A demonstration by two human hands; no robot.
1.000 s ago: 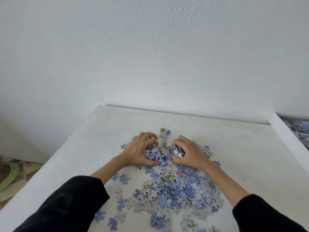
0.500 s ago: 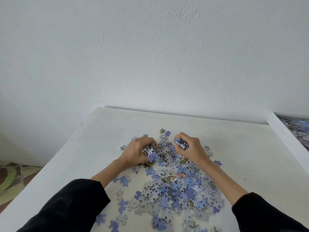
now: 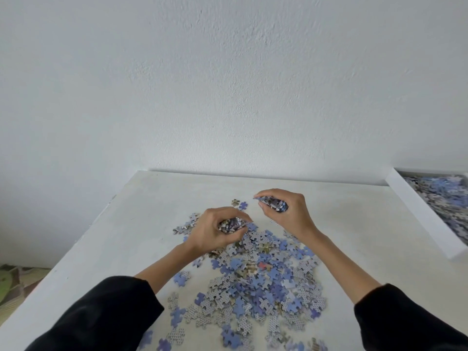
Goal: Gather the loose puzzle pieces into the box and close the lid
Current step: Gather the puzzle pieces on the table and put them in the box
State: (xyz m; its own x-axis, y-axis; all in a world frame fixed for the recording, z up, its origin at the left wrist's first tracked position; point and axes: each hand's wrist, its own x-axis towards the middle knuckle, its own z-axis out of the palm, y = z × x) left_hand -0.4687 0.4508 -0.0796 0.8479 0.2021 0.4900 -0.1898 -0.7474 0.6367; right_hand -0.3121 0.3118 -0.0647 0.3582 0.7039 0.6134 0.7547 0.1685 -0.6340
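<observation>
Fistfuls of puzzle pieces are clenched in left hand and right hand, the rest being spread on the table left of the open box, with bare tabletop between.

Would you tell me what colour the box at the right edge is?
The box is white, clearest in the head view.

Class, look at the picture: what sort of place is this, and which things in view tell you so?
Probably a room in a home: a white table against a bare wall, a patterned rug on the floor at the left, and jigsaw pieces strewn on the table.
</observation>
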